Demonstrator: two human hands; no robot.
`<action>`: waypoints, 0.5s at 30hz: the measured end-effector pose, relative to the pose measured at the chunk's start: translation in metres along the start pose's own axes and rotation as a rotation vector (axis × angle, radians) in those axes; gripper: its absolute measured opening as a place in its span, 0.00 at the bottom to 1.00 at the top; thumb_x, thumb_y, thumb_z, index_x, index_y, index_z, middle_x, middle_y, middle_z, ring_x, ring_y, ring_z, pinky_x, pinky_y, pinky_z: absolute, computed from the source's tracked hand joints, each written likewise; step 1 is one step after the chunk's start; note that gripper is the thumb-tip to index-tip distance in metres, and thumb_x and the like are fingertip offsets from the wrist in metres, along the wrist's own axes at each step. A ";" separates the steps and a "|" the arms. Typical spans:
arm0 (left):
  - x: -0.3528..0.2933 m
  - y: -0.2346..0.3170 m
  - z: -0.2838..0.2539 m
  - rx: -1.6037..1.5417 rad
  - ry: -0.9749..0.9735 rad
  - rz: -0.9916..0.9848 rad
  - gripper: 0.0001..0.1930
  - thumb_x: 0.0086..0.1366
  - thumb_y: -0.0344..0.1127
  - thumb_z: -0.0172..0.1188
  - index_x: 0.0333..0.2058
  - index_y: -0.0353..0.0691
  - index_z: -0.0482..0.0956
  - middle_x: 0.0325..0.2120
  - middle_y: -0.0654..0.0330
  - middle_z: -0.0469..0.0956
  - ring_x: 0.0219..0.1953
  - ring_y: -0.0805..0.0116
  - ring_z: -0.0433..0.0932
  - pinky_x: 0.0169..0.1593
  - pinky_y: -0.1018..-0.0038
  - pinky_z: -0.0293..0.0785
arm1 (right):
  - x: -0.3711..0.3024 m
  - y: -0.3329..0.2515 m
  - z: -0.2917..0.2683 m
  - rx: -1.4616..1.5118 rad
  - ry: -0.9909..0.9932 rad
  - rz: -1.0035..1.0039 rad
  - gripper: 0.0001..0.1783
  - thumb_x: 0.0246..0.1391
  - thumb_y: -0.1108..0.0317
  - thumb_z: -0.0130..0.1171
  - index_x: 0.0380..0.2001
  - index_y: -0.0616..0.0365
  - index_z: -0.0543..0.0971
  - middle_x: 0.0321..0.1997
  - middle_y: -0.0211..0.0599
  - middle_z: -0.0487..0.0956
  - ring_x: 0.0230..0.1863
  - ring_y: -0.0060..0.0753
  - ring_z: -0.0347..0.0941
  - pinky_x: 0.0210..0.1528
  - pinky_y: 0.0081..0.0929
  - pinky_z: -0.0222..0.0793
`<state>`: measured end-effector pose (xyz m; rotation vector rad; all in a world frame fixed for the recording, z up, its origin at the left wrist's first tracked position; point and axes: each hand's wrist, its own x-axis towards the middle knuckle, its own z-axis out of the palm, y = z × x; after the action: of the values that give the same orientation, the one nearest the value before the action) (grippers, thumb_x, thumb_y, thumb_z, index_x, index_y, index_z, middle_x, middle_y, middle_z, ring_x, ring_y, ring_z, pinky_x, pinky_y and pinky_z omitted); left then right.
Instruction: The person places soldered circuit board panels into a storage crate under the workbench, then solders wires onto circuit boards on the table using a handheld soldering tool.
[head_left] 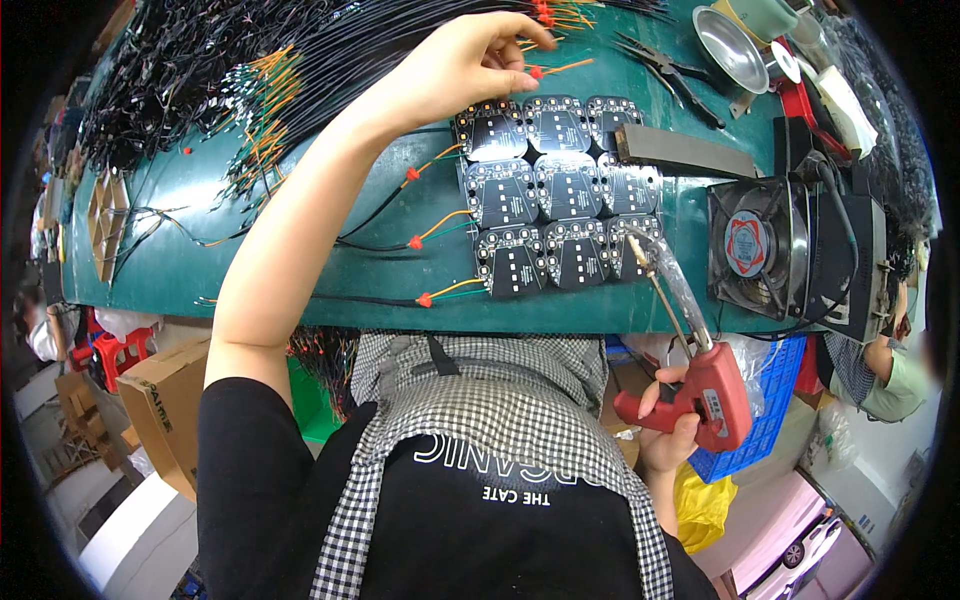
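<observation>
My left hand (pixel 478 68) reaches over the far edge of the black circuit boards (pixel 568 188). Its fingers are curled around a cable with a red clip (pixel 537 73) and an orange wire end beside the thumb. In my right hand (pixel 668 432) is a red pistol-grip soldering gun (pixel 722 395), held near the table's front edge. Its metal tip points up and away, over the near right board. At the left of the boards lie three black cables with red clips (pixel 415 242), their orange and green wire ends reaching the boards' left edge.
A metal bar (pixel 690 152) rests across the boards' right side. Beyond it lie pliers (pixel 668 75) and a metal bowl (pixel 730 48). A fan (pixel 757 243) stands at the right. Large cable bundles (pixel 190 75) cover the far left of the green table (pixel 375 285).
</observation>
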<state>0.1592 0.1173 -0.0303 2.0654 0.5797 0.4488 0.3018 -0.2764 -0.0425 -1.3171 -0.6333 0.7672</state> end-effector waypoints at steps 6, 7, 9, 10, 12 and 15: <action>-0.046 0.048 0.016 -0.127 -0.033 0.204 0.13 0.67 0.34 0.56 0.48 0.39 0.80 0.36 0.62 0.76 0.41 0.73 0.72 0.46 0.76 0.68 | 0.000 -0.004 -0.004 0.050 0.019 0.034 0.42 0.54 0.44 0.65 0.58 0.66 0.65 0.47 0.53 0.75 0.26 0.32 0.72 0.26 0.25 0.72; -0.052 0.055 0.017 -0.167 -0.015 0.239 0.12 0.68 0.36 0.57 0.45 0.39 0.82 0.36 0.62 0.77 0.39 0.71 0.74 0.46 0.75 0.69 | -0.002 -0.005 -0.005 0.033 0.042 0.033 0.42 0.53 0.43 0.65 0.58 0.66 0.65 0.47 0.53 0.75 0.26 0.31 0.72 0.26 0.25 0.71; -0.072 0.068 0.020 -0.016 0.090 0.155 0.10 0.67 0.35 0.58 0.39 0.35 0.82 0.32 0.57 0.80 0.36 0.62 0.78 0.44 0.71 0.73 | -0.005 -0.004 -0.007 0.054 0.026 0.064 0.43 0.52 0.42 0.66 0.58 0.66 0.65 0.47 0.52 0.75 0.26 0.31 0.72 0.25 0.24 0.71; -0.085 0.074 0.027 0.096 0.117 0.154 0.09 0.66 0.34 0.59 0.39 0.36 0.81 0.30 0.55 0.80 0.35 0.60 0.79 0.42 0.69 0.74 | -0.008 -0.004 -0.008 0.050 0.042 0.072 0.44 0.52 0.41 0.66 0.58 0.66 0.65 0.47 0.52 0.75 0.25 0.31 0.72 0.25 0.24 0.71; -0.106 0.081 0.043 0.156 0.167 0.141 0.08 0.63 0.33 0.62 0.38 0.38 0.81 0.27 0.53 0.80 0.33 0.54 0.81 0.36 0.65 0.76 | -0.011 -0.004 -0.010 0.015 -0.028 0.071 0.44 0.55 0.41 0.61 0.60 0.67 0.61 0.47 0.50 0.74 0.24 0.29 0.71 0.24 0.22 0.68; -0.132 0.079 0.065 0.525 0.124 0.313 0.12 0.52 0.30 0.65 0.37 0.37 0.81 0.32 0.60 0.78 0.31 0.62 0.80 0.33 0.71 0.76 | -0.015 -0.003 -0.012 -0.023 -0.080 0.090 0.46 0.56 0.39 0.59 0.62 0.68 0.59 0.46 0.49 0.74 0.21 0.28 0.70 0.22 0.21 0.66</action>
<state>0.1022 -0.0386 -0.0080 2.6641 0.4812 0.6627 0.3024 -0.2958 -0.0406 -1.3483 -0.6508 0.8918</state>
